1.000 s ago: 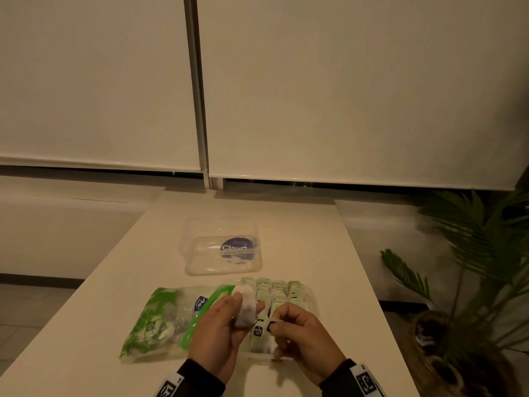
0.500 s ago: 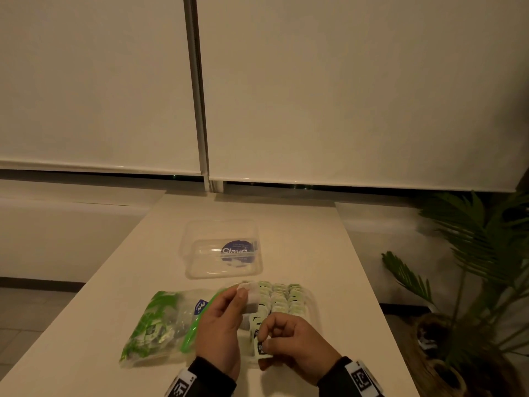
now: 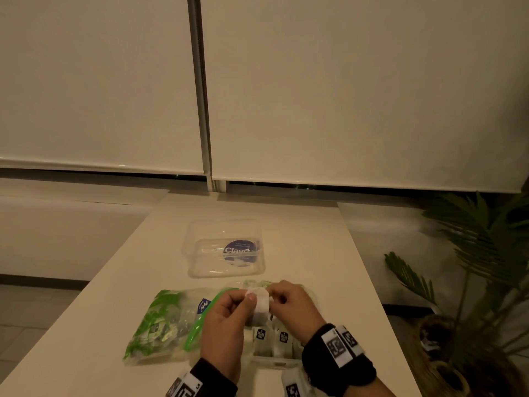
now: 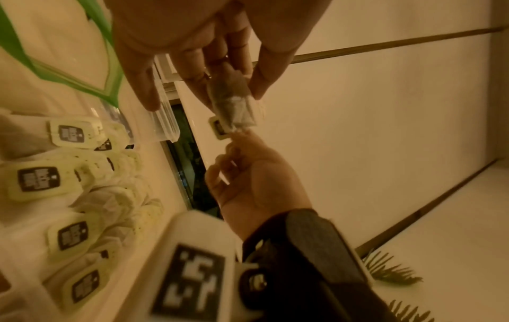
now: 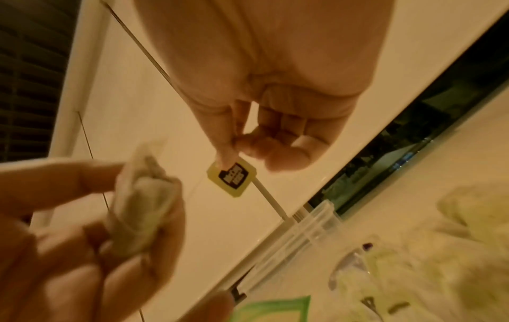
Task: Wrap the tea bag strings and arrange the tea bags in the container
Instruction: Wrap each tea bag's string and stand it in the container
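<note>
Above the clear container (image 3: pixel 273 363), my left hand (image 3: pixel 252 300) pinches a white tea bag (image 3: pixel 262 301) between thumb and fingers. The right hand (image 3: pixel 276 296) is close against the bag's top right. In the right wrist view its thumb and forefinger (image 5: pixel 230 152) pinch the bag's yellow-and-black paper tag (image 5: pixel 232 179). The left wrist view shows the tea bag (image 4: pixel 234 102) with the tag (image 4: pixel 219 129) at its far end, touching the right hand's fingertips (image 4: pixel 242 139). The string is too thin to make out. Several tagged tea bags (image 3: pixel 272 338) lie in rows in the container.
A clear lid (image 3: pixel 226 250) with a blue round label lies further back on the pale table (image 3: pixel 315 253). A green-printed zip bag (image 3: pixel 164 322) holding more tea bags lies left of the container. A potted palm (image 3: pixel 472 267) stands off the table's right edge.
My right hand has risen with the tag from low beside the container to the top of the tea bag. The left hand has turned the bag more upright.
</note>
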Tool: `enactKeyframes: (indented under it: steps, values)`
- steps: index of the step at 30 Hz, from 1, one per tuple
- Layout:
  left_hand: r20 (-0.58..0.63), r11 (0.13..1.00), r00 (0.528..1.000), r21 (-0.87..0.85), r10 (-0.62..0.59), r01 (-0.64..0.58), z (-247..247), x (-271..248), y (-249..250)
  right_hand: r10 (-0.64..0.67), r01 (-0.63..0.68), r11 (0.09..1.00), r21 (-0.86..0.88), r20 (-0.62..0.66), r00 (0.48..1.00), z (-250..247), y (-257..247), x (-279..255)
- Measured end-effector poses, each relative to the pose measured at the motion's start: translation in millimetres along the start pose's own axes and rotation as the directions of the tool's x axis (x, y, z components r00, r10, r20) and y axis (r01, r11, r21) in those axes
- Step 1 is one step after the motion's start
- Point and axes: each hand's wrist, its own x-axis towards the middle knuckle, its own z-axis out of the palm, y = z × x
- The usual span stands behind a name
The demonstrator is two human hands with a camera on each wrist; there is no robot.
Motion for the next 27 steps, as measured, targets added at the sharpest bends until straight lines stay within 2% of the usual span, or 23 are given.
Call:
enactKeyframes:
  steps: [3,7,11,15,20,24,27]
  values:
    - [-0.026,0.999,0.999,0.005,-0.035,0.035,-2,0,-2,-0.035,0.046,0.993,0.109,-0.101,0.994,-11,-21,5]
    - [-0.038,0.992,0.991,-0.017,-0.126,0.125,-2,3,-1,-0.078,0.088,0.986,0.145,-0.074,0.994,-9,-32,4]
    - [-0.052,0.987,0.986,0.018,-0.156,0.158,-2,4,-3,-0.08,0.091,0.962,0.258,-0.053,0.995,-6,-31,2]
    - [-0.068,0.976,0.977,0.062,-0.203,0.207,-6,5,-9,-0.12,0.135,0.962,0.239,-0.075,0.99,1,-25,1]
    - [-0.043,0.958,0.958,0.027,-0.283,0.285,-7,4,-7,-0.13,0.15,0.957,0.247,-0.094,0.987,7,-19,-1]
    - [-0.012,0.946,0.946,-0.027,-0.323,0.322,-4,2,-2,-0.254,0.269,0.954,0.129,-0.125,0.959,8,-17,-6]
    - [0.015,0.936,0.939,-0.073,-0.343,0.344,-5,1,0,-0.267,0.284,0.947,0.148,-0.127,0.955,7,-12,-7]
